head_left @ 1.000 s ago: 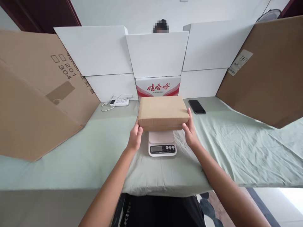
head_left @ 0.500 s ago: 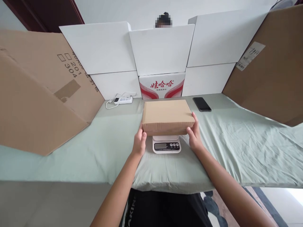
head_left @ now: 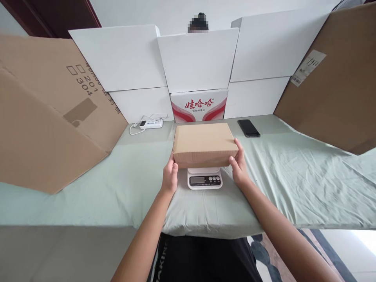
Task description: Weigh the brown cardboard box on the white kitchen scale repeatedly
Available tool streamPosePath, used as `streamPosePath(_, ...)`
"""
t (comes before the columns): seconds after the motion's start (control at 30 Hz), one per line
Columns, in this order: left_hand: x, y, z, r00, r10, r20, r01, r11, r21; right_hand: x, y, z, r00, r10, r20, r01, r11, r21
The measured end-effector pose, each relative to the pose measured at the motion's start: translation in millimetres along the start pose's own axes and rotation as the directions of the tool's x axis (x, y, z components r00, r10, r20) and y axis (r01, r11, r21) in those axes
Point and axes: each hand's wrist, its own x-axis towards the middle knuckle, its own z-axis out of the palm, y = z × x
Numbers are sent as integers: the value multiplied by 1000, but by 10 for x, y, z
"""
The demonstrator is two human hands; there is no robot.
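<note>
A closed brown cardboard box (head_left: 204, 139) is held level between my two hands, over a white kitchen scale (head_left: 205, 180). My left hand (head_left: 169, 176) grips its left side near the front corner, thumb toward the front. On the opposite side, my right hand (head_left: 239, 166) has its thumb on the front face and its fingers along the right side. The box hides most of the scale's platform; I cannot tell whether it rests on it. The scale's display and its buttons show below the box, and no digits are legible.
A black phone (head_left: 248, 128) lies at the back right, and a white power strip with a cable (head_left: 151, 123) at the back left. White boxes (head_left: 198, 58) form a wall behind. Large cardboard panels (head_left: 44, 117) flank both sides. A person's hair shows above the wall.
The whole view has shifted slightly, so everything appears a little further left and up. Both hands keep their hold on the cardboard box over the scale.
</note>
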Motion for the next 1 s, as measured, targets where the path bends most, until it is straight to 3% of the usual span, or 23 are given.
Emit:
streamPosePath(0.2,0,27,1,1000,9,16,-9,1000,22,35,5,16,999,26,-35,-24,998,53)
streamPosePath(0.3,8,-35,-20,1000,-7,-19,7,1000,-17,112,44,-23,987,99,-124,-74,979,192)
streamPosePath(0.43,27,-172,-63,990,-102,-95,87,984,-157,270,124,-209,892,284,-352,-78,863,499)
streamPosePath(0.53,35,-225,-73,982,-149,-114,123,971,-207,334,145,-322,836,366,-408,-78,816,572)
streamPosePath(1.0,51,-213,-36,981,-170,-90,143,957,-253,316,26,-151,870,437,-230,-216,755,619)
